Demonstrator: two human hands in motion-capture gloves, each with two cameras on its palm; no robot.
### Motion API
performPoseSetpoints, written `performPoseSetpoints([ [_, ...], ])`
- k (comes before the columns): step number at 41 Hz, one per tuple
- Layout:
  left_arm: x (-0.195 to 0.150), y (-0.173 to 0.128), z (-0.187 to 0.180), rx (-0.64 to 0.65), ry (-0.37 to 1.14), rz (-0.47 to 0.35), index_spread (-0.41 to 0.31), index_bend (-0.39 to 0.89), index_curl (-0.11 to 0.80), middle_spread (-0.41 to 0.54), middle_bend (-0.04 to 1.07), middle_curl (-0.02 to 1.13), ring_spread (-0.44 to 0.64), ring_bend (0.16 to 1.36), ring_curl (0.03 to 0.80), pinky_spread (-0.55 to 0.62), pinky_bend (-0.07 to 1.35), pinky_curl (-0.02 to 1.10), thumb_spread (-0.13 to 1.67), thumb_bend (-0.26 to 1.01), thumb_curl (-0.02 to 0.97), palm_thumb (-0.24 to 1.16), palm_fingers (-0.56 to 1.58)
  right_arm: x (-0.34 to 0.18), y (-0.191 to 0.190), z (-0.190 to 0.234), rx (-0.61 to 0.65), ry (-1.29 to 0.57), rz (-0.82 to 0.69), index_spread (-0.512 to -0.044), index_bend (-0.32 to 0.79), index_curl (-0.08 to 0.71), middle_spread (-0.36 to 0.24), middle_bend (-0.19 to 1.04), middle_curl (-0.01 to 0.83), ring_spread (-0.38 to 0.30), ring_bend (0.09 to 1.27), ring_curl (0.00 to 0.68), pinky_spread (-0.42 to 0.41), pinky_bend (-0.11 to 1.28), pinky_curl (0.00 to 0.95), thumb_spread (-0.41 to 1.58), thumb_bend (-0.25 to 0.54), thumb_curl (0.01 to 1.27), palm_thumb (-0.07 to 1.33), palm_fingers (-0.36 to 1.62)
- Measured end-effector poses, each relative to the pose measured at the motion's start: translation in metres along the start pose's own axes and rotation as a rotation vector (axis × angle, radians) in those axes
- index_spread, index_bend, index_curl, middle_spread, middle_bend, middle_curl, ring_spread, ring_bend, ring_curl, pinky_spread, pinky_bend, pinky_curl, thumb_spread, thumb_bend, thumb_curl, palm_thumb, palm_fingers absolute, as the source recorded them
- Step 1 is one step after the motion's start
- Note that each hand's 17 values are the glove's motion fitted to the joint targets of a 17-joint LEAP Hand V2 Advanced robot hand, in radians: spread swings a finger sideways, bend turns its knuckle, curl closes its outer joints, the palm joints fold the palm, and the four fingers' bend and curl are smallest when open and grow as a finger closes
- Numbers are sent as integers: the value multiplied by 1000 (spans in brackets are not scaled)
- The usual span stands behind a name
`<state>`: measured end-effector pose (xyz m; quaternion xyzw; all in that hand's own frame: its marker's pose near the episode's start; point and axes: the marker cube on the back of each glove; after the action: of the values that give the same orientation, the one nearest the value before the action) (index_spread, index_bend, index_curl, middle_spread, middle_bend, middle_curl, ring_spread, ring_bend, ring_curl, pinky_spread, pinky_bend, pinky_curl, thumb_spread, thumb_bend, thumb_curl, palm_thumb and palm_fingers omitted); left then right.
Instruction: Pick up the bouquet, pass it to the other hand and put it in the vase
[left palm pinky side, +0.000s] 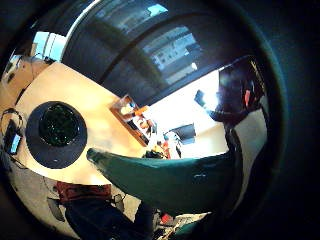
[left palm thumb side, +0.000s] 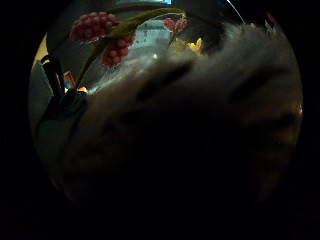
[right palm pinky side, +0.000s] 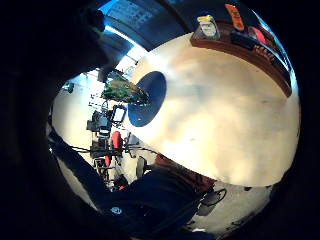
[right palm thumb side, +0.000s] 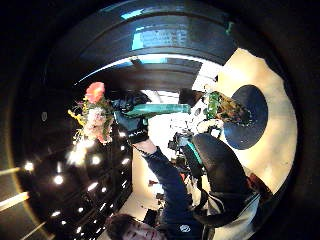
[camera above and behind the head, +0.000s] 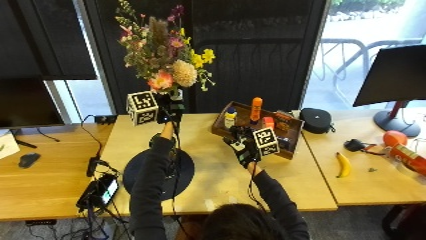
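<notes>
Bouquet: we see it lifted well above the vase, flowers uppermost, its green wrapped stems in the left hand.
Left hand: we see its fingers curled round the stems, just under the blooms.
Right hand: we find it apart from the bouquet, beside the wooden tray, holding nothing; from the outside view we cannot tell how its fingers lie.
Vase: from above, the left arm hides most of it and only a dark round shape shows on the table.
Left little finger side view: here we look straight into the vase mouth, with the green stem wrap close by.
Right thumb side view: only here do we see the whole bouquet in the gloved hand from the side.
</notes>
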<state>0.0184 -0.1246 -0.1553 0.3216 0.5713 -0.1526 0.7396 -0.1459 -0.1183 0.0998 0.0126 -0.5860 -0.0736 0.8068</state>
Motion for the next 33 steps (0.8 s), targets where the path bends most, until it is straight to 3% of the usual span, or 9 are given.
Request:
performPoseSetpoints([
  [18, -89, -53, -18, 116, -49, -114, -349, 494, 655, -336, 794, 618, -364, 848, 495, -390, 585, 510, 928, -23, 544, 802, 1321, 27, -6, -14, 36, 12, 51, -317, 159, 355, -119, 170, 378, -104, 354, 369, 133, 326, 354, 1007, -24, 328, 705, 553],
  [21, -110, -55, -19, 78, -60, -147, -349, 485, 659, -335, 794, 618, -365, 845, 496, -390, 585, 510, 923, -23, 549, 804, 1320, 33, -7, -14, 35, 10, 58, -316, 158, 353, -118, 171, 373, -102, 352, 367, 136, 316, 353, 1009, -25, 329, 702, 555],
  [24, -149, -51, -19, -89, -93, -209, -348, 479, 663, -334, 787, 615, -363, 836, 493, -389, 573, 506, 902, -31, 554, 794, 1304, 39, -6, -17, 24, 5, 66, -317, 165, 354, -114, 171, 368, -100, 347, 365, 137, 303, 350, 1010, -24, 330, 700, 562],
  [26, -188, -43, -20, -288, -146, -272, -334, 428, 651, -326, 746, 605, -354, 805, 484, -373, 536, 494, 912, -77, 520, 686, 1177, 46, -4, -20, 17, 1, 66, -312, 168, 355, -114, 168, 365, -100, 342, 363, 138, 298, 348, 1010, -24, 331, 700, 566],
  [27, -209, -36, -23, -390, -186, -304, -314, 366, 637, -311, 723, 599, -333, 752, 468, -334, 464, 471, 938, -105, 489, 611, 943, 51, -3, -23, 16, -2, 66, -312, 170, 357, -110, 168, 364, -100, 341, 363, 138, 292, 348, 1011, -24, 331, 700, 567],
  [28, -230, -27, -28, -479, -235, -332, -251, 301, 623, -265, 695, 603, -247, 635, 451, -194, 323, 449, 918, -123, 470, 549, 386, 55, -1, -26, 16, -5, 67, -312, 171, 358, -110, 173, 364, -100, 338, 362, 138, 283, 345, 1013, -25, 330, 697, 566],
  [29, -250, -18, -34, -546, -286, -354, -186, 219, 626, -204, 665, 645, -161, 638, 527, -88, 392, 531, 910, -113, 459, 522, 82, 60, 0, -30, 20, -6, 69, -312, 170, 358, -109, 173, 363, -98, 336, 362, 139, 281, 346, 1014, -25, 330, 696, 566],
  [30, -266, -8, -42, -590, -335, -368, -115, 79, 595, -71, 497, 636, -48, 659, 566, 8, 513, 588, 904, -103, 451, 500, -354, 65, 2, -33, 28, -6, 71, -312, 179, 361, -108, 173, 362, -97, 333, 361, 138, 269, 343, 1019, -22, 330, 700, 570],
  [33, -298, 18, -64, -643, -441, -392, -17, 22, 499, 93, 298, 533, 119, 585, 451, 162, 496, 498, 903, -44, 442, 522, -367, 83, 4, -42, 52, 0, 81, -310, 192, 368, -100, 168, 358, -92, 321, 357, 138, 254, 340, 1023, -21, 332, 702, 583],
])
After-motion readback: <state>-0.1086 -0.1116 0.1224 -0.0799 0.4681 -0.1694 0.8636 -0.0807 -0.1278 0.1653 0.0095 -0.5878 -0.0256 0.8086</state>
